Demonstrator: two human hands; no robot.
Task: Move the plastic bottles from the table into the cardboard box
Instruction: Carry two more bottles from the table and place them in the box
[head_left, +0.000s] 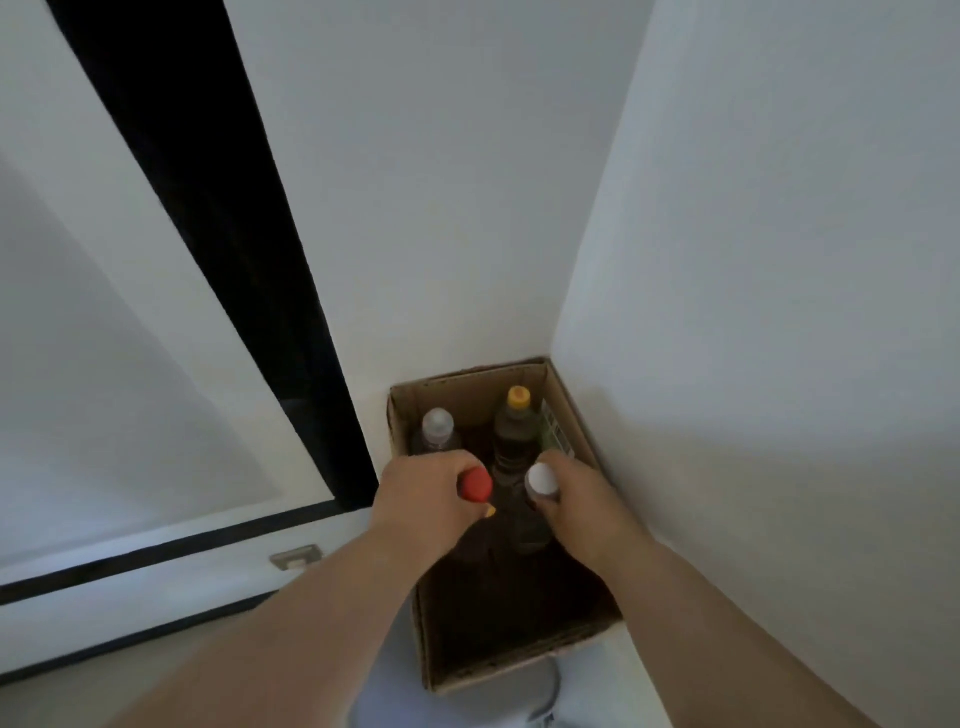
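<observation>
Head view: cardboard box (574, 647) open-topped, sitting in the corner where two white walls (779, 260) meet, far end tight to the corner. Left hand (428, 501) over the box's left side, fingers clenched round the neck of a red-capped bottle (477, 484), cap poking out above the fist. Right hand (579, 501) over the right side, fingers wrapped on a white-capped bottle (541, 479) just under the cap. Both held bottles are inside the box outline, bodies lost in shadow, can't tell if they touch the bottom. Two more bottles upright at the far end: yellow-capped bottle (518, 423) far right, clear-capped bottle (437, 427) far left. Near half of the box dark
</observation>
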